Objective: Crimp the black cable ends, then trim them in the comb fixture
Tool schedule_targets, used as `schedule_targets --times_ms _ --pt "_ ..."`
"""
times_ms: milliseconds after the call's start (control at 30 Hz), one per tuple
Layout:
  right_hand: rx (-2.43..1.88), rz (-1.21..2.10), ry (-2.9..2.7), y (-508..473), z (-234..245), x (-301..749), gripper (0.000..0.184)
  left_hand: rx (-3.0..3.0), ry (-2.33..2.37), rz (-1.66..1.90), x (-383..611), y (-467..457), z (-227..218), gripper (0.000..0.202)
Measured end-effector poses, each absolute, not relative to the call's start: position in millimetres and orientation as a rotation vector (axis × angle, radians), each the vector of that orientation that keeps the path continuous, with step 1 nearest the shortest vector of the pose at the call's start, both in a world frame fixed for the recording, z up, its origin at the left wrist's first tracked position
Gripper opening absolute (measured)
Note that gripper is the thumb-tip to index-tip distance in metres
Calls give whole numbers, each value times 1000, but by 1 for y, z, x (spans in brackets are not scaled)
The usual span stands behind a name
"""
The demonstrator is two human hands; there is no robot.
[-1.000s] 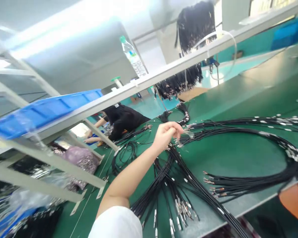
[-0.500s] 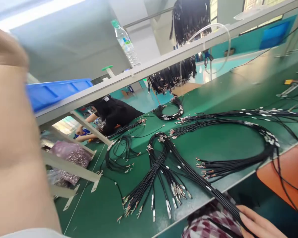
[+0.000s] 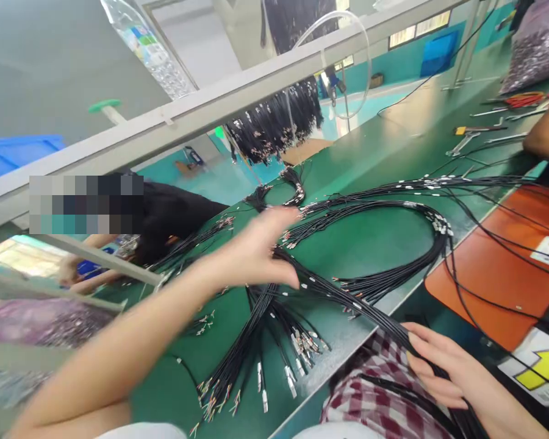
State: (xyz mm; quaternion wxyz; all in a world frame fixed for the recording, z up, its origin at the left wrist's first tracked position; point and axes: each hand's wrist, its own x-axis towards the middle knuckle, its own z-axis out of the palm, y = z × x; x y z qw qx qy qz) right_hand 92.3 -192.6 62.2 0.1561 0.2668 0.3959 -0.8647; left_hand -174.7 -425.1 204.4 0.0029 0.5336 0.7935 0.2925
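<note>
My right hand is wrapped round a bundle of black cables at the table's front edge. The bundle runs up across the green table and bends back in a loop; its ends fan out toward the front, some with stripped coloured wires, others with silvery connectors. My left hand is over the bend of that bundle, thumb and fingers apart, holding nothing. It hides part of the loop, and I cannot tell whether it touches the cables. Small white labels sit along the cables.
Another cable bundle curves to the right, and a small coil lies behind. Wrenches rest at the far right. A grey shelf rail crosses above, carrying a water bottle. A co-worker in black is across the table.
My left arm has swung from the far left edge, close to the camera, to over the cable loop. My right hand stays round the bundle. The view has shifted right.
</note>
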Motion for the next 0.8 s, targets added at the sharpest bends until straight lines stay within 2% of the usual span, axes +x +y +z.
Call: schedule_targets --times_ms 67,100,133,200,267,333,400,533,567,633,733,800 --pt "697 -2545 1099 -184 73 89 43 1783 2303 580 -158 -410 154 119" --pt "668 -2578 1083 -179 78 89 41 1797 2284 449 -154 -403 129 123" --pt "646 -2609 1071 -175 82 89 39 1780 2329 372 -155 -398 107 116" --pt "625 -2661 1053 -168 87 90 35 1699 2496 345 -167 -395 76 85" --pt "605 -2706 1033 -162 88 89 33 1644 2573 345 -188 -400 64 56" --pt "558 -2744 1002 -158 90 84 31 1626 2586 357 -208 -409 66 37" --pt "475 -2780 971 -154 92 76 29 1631 2563 386 -220 -415 73 36" --pt "326 -2809 946 -147 97 60 22 1592 2437 507 -223 -410 86 82" --pt "285 -2804 943 -146 98 57 21 1567 2382 528 -221 -406 87 87" --pt "215 -2794 951 -146 101 51 19 1466 2251 556 -221 -397 87 75" --pt "171 -2791 985 -149 111 45 20 1273 2129 556 -227 -391 86 36" --pt "164 -2803 1001 -150 123 40 19 1199 2153 530 -237 -395 92 27"
